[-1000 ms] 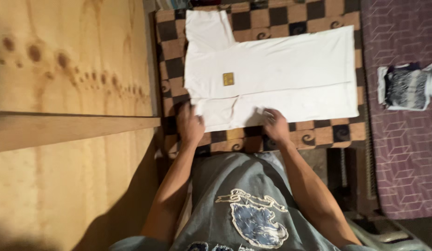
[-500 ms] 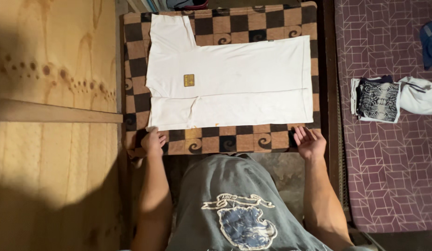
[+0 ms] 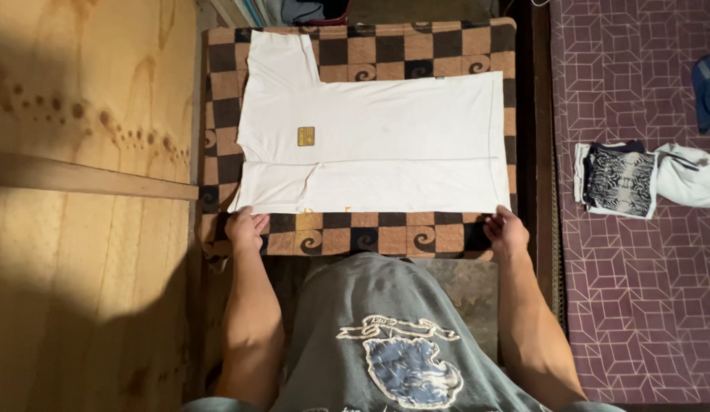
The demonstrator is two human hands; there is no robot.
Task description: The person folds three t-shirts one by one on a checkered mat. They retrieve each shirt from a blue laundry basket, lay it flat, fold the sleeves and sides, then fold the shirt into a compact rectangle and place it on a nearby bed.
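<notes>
Left hand [image 3: 244, 228] pinching near-left corner of white T-shirt [image 3: 385, 145]; right hand [image 3: 506, 232] pinching near-right corner. Shirt spread flat, partly folded, across checkered table [image 3: 355, 240], close to its near edge. Folded patterned clothes [image 3: 621, 180] well apart on purple mat [image 3: 637, 290].

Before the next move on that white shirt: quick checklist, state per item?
1. Left hand at the near left corner of the white shirt: ok.
2. Right hand at the near right corner: ok.
3. Grip closed on fabric, both hands: cannot tell.
4. Shirt flat on the checkered surface, near edge folded over: ok.
5. Sleeve folded in: not ok, it juts out at the far side.
6. Folded clothes lie apart from the shirt: ok.
</notes>
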